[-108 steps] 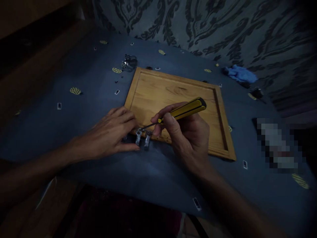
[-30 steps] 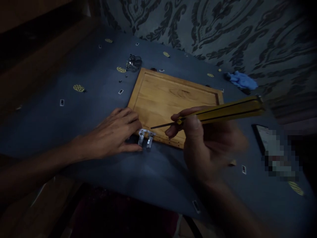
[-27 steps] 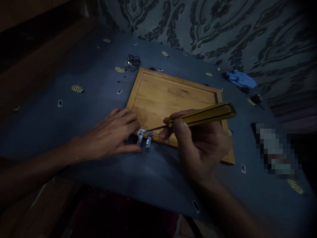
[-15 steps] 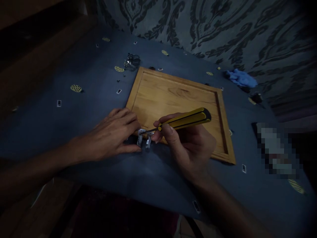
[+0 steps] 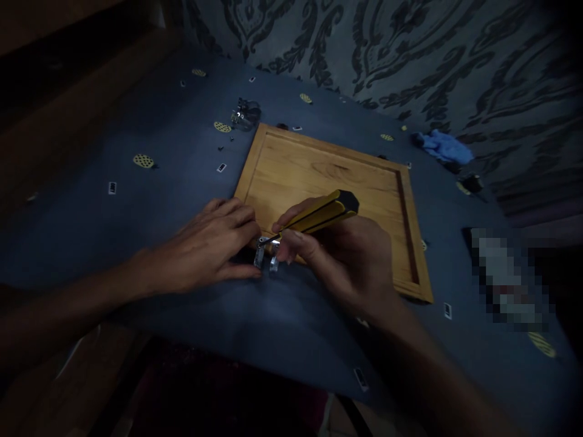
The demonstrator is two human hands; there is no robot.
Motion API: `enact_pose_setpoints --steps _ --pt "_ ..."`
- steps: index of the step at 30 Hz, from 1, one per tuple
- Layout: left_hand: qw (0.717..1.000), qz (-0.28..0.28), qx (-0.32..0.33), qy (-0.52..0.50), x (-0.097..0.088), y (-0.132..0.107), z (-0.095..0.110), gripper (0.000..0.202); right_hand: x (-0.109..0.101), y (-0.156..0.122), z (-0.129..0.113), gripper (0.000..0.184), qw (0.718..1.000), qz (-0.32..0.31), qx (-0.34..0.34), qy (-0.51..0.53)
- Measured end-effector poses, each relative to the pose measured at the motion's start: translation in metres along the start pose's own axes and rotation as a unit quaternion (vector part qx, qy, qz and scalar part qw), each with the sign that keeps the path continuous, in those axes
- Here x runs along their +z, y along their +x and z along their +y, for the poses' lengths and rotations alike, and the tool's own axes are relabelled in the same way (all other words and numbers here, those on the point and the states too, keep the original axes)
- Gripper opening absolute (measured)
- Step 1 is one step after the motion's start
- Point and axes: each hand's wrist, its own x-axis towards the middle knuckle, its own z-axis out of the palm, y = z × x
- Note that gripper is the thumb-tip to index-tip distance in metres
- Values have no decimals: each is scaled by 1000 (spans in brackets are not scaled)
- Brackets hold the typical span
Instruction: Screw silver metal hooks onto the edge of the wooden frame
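Observation:
A wooden cabinet door [image 5: 319, 182] with a raised frame lies flat on the table. At its front edge sits a metal cabinet hinge [image 5: 259, 254], whose arms stick out over the cloth. My left hand [image 5: 218, 243] is closed around the door's near-left corner, fingers bent at the hinge and thumb beside its arm. In my right hand [image 5: 346, 261] is a yellow and black screwdriver [image 5: 319, 213], fingers wrapped around the handle. Its shaft points down-left, and the tip meets the hinge near a screw. My right fingertips partly cover the hinge.
Another metal hinge [image 5: 245, 114] lies beyond the door's far-left corner, with small screws [image 5: 221, 148] close by. A blue cloth [image 5: 444, 147] and a dark object [image 5: 471, 182] are at the far right. A blurred-out item [image 5: 505, 276] lies on the right. A patterned wall [image 5: 387, 54] bounds the back.
The screwdriver's handle has swung left and stands a little steeper, as my right hand has turned and shifted left. My left hand stays at the hinge.

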Motion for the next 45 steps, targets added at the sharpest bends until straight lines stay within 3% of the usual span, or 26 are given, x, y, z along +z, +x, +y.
enact_pose_setpoints --steps 2,5,7,10,12,15,20,27,37,41,45 --pt "1000 -4 -2 -3 -1 0 0 38 -9 10 0 23 996 -84 -28 -11" --pt "1000 -7 -8 -9 -1 0 0 37 -16 21 0 17 987 -152 -32 31" --pt "1000 -8 -12 -6 0 1 0 38 -14 22 -1 15 987 -151 -8 57" --pt "1000 -11 -14 -4 0 2 1 38 -6 16 -1 19 995 -90 12 51" --pt "1000 -12 -14 -7 0 2 1 37 -1 11 -1 23 999 -34 -12 18" --pt "1000 -9 -13 -7 -1 2 2 36 2 8 -1 26 998 -12 -33 -48" --pt "1000 -14 -10 5 -2 2 2 39 -6 12 -4 19 994 -60 -25 -88" --pt "1000 -6 -1 6 0 0 1 40 -18 22 -2 12 984 -132 -82 -83" --pt "1000 12 10 11 2 0 -2 39 -22 27 -6 14 980 -188 -53 -48" --pt "1000 5 6 8 0 0 0 39 -21 22 -13 6 991 -133 -20 1" --pt "1000 -2 -2 -3 -2 0 1 39 -23 14 -19 8 999 38 -7 30"
